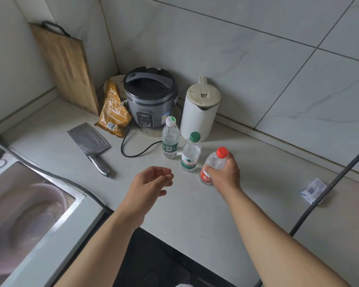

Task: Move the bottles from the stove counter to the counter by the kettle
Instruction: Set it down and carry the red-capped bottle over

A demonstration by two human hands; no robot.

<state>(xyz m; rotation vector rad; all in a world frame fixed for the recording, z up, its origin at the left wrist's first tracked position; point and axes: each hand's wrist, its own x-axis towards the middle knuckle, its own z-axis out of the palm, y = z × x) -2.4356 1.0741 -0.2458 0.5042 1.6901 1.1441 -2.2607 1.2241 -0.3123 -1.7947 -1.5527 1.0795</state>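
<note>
The red-capped bottle leans slightly, cap away from the person, with its base at or just off the surface; I cannot tell which. It is just right of the upright green-capped bottle, and the right grip grasps its body from the right. Beyond them the white-capped bottle stands by the kettle, the three forming a line out from it. The left grip hovers released and empty; all bottles are capped, clear, fill unreadable.

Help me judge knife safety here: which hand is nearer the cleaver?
Left. The left hand hovers open to the right of the cleaver, apart from it. The right hand is farther right again, gripping the red-capped bottle.
</note>
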